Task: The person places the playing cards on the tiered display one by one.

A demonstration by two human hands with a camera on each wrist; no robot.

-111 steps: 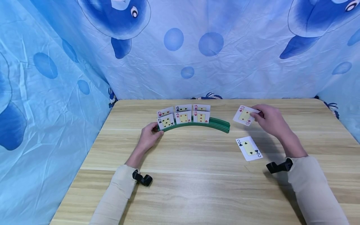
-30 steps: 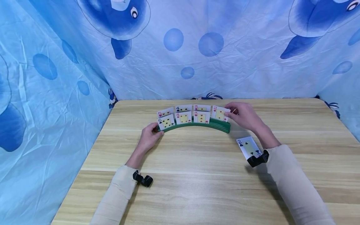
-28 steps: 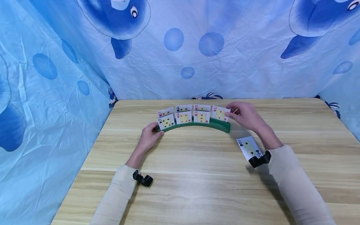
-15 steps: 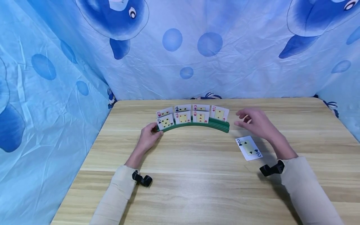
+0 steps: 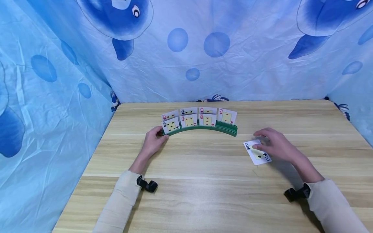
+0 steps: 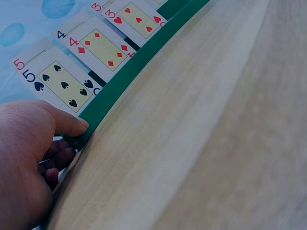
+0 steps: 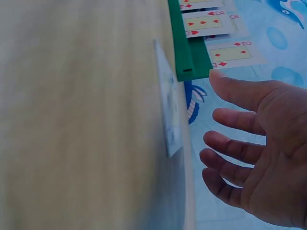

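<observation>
A curved green card holder (image 5: 223,128) stands on the table with playing cards upright in two rows. Its left end is gripped by my left hand (image 5: 152,142), thumb in front beside the five of spades (image 6: 62,86). At the right of the back row stands the two of diamonds (image 5: 227,116); the front slot before it is bare. My right hand (image 5: 276,145) hovers over the two of clubs (image 5: 260,158), which lies face up on the table. In the right wrist view its fingers are spread, apart from that card.
Fives, fours and threes fill the holder's left and middle, such as the four of diamonds (image 5: 188,120) and three of hearts (image 5: 208,120). Behind the wooden table (image 5: 192,181) hangs a blue curtain (image 5: 250,74) with dolphin prints.
My right hand has set the two of diamonds in the holder's back row and let go. It has then moved right and nearer, over the two of clubs. My left hand stays put.
</observation>
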